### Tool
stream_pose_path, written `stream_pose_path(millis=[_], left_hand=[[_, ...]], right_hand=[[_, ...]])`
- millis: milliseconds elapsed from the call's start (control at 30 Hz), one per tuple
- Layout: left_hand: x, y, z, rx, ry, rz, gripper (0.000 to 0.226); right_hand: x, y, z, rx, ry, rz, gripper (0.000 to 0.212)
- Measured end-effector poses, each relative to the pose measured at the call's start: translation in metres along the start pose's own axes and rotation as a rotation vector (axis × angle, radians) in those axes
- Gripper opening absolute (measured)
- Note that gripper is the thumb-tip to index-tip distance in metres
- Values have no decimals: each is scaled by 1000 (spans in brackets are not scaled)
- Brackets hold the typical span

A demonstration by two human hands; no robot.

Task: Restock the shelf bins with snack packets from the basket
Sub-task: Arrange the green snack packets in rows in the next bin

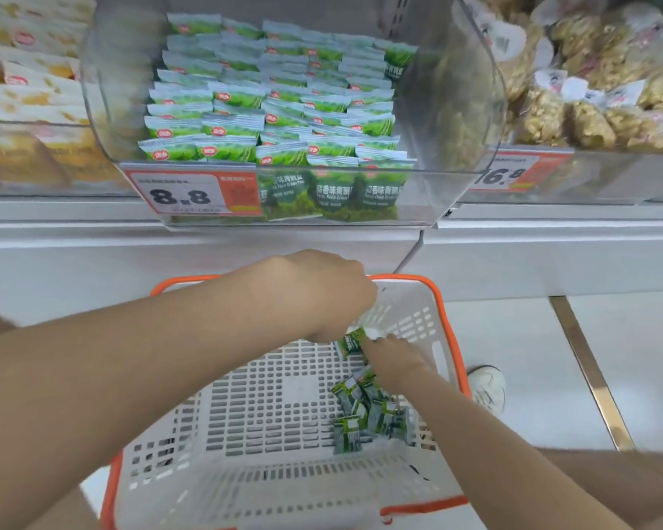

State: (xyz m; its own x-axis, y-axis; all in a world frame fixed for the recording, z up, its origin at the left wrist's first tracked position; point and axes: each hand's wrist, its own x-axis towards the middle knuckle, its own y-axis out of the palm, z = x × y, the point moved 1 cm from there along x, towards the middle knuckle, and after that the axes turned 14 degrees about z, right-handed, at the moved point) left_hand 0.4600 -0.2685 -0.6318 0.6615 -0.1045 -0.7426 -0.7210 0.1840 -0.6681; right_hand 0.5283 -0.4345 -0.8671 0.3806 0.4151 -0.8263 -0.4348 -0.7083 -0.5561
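1. Head view, step in hand: a pick-up from the basket [449, 338] is judged to be under way. The left hand [322, 296] is reached down inside it, fingers curled and clamped on one green packet [351, 341] near the basket's far wall. The right hand [393, 357] is laid against the same packet; whether it pinches or only touches cannot be told.

2. Head view, next move: the held packet would have to be lifted clear of the rim and carried up to the middle bin [456, 109], where matching green packets are stacked in rows nearly to the front lip. Little room is left, so careful placing on top is called for.

3. Head view, counts: two hands, one basket, one packet held. A loose heap of packets [368, 411] lies at the basket's right side, roughly ten, too blurred for an exact count. Three bins are seen, two price tags, the nearer marked 8.8 [180, 195], and one shoe [488, 388] on the floor.
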Motion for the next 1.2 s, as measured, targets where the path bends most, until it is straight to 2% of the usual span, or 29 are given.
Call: stream_pose_path(millis=[33, 133, 167, 300, 367, 400, 500, 567, 667, 767, 833, 933, 1067, 1133, 1200], left_hand=[[-3, 0, 2, -14, -3, 24, 20], [-14, 4, 6, -49, -36, 19, 14], [-19, 4, 8, -74, -50, 5, 14], [-44, 2, 18, -121, -109, -134, 23], [-56, -1, 24, -100, -110, -258, 15], [-66, -4, 28, -85, -106, -328, 15], [-81, -10, 43, -191, -81, -471, 51], [-93, -15, 51, -311, -23, -549, 67], [-105, -22, 57, -525, 187, -640, 62], [-106, -27, 60, -777, 305, -723, 39], [-105, -33, 61, -957, 337, -797, 26], [-105, -39, 66, -1179, 353, -828, 13], [-108, -45, 68, -1396, 320, -816, 13], [-111, -48, 71, -1423, 279, -842, 22], [-112, -49, 76, -1410, 256, -818, 37]], right_hand=[[-9, -11, 1, 113, -29, -40, 50], [-28, -44, 13, 436, -162, -220, 11], [-37, -58, 19, 547, -215, -282, 5], [-91, -120, 43, 813, -354, -454, 44], [-120, -146, 50, 902, -383, -489, 45], [-137, -157, 52, 998, -423, -486, 42], [-160, -176, 57, 1370, -556, -424, 29], [-170, -183, 58, 1638, -606, -365, 20], [-192, -197, 53, 2009, -614, -188, 17], [-225, -218, 42, 2006, -584, -133, 19], [-242, -232, 35, 1837, -538, -151, 27], [-255, -250, 25, 1521, -365, -366, 43], [-262, -259, 19, 1133, -361, -780, 48], [-264, -258, 21, 1081, -444, -820, 38], [-259, -258, 21, 1174, -488, -834, 36]])
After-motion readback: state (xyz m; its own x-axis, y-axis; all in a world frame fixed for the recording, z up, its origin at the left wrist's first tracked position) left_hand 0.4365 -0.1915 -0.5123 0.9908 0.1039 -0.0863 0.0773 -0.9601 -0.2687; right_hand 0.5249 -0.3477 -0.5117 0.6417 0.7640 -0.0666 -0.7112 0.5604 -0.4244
